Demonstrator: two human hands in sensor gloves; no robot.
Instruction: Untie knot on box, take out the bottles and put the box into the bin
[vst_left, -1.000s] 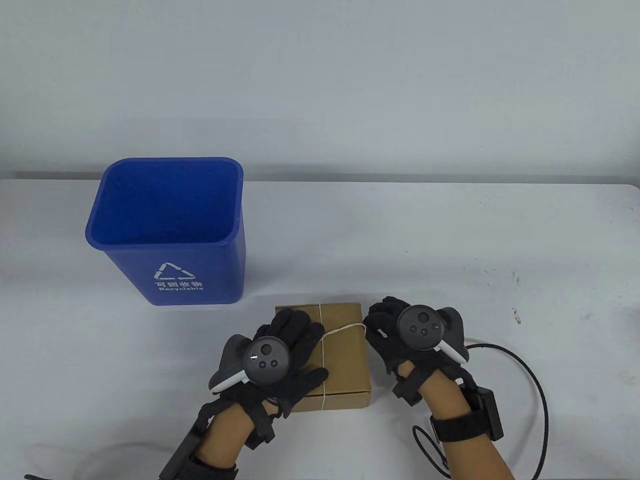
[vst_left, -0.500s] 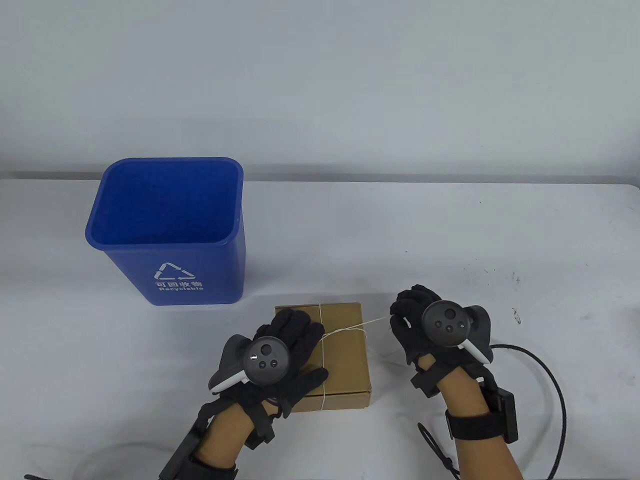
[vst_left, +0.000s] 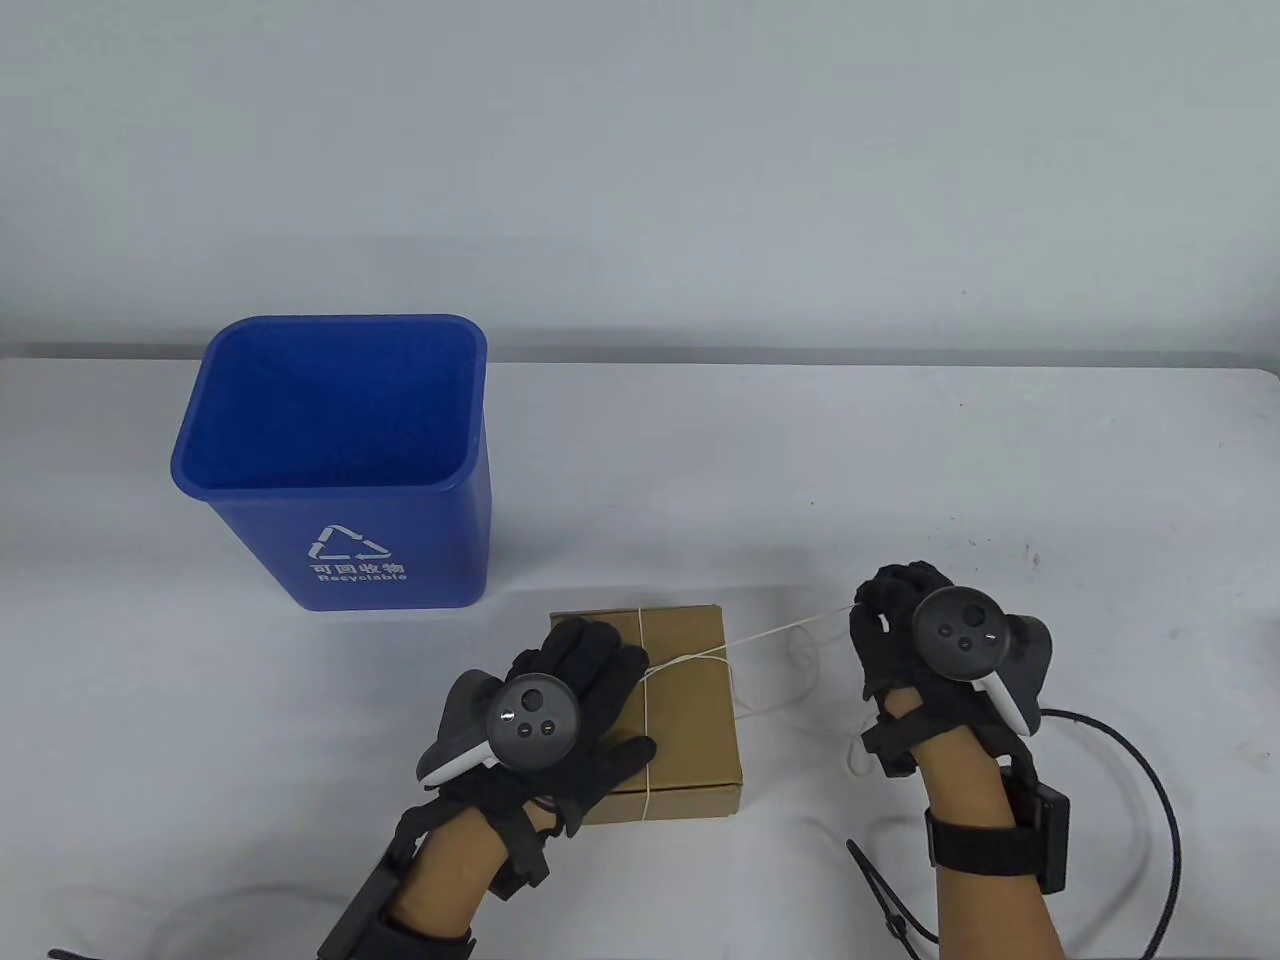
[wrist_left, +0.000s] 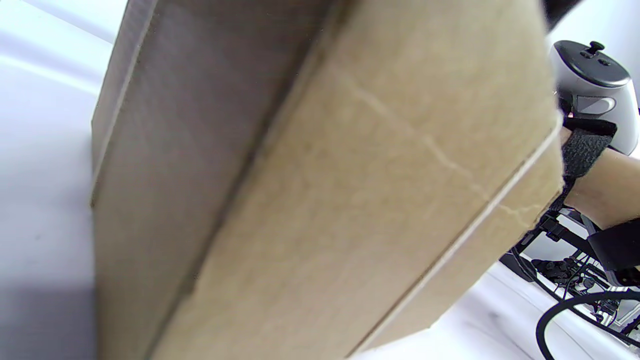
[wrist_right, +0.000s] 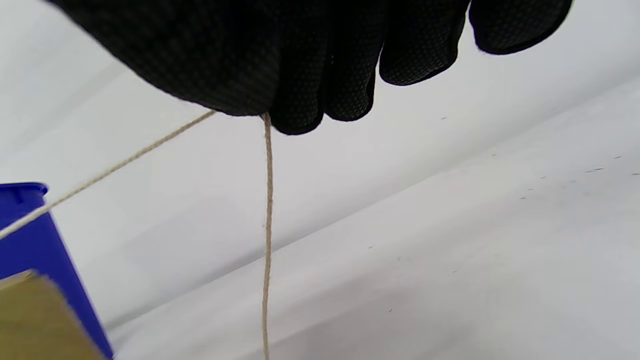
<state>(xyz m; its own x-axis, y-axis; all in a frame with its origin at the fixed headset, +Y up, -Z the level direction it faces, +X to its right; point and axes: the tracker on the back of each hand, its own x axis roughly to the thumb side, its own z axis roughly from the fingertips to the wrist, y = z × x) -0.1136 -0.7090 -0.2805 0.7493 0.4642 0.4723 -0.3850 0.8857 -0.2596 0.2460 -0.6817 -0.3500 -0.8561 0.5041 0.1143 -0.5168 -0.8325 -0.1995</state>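
Box (vst_left: 680, 700) sits on the counter (vst_left: 900, 480) under the flat, unclenched left hand (vst_left: 560, 700); right hand (vst_left: 900, 640) pinches the string (vst_left: 770, 634), drawn taut; pulled off-line, the knot could jam, or the box skid.

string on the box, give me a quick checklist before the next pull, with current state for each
1. Right hand has a grip on the string: ok, pinched in the right wrist view.
2. Left hand presses the box down: ok.
3. String run to the box is taut: ok.
4. Knot fully undone: not ok, string wraps the box.
5. Blue bin upright and open: ok.
6. Bottles inside: cannot tell, box shut.
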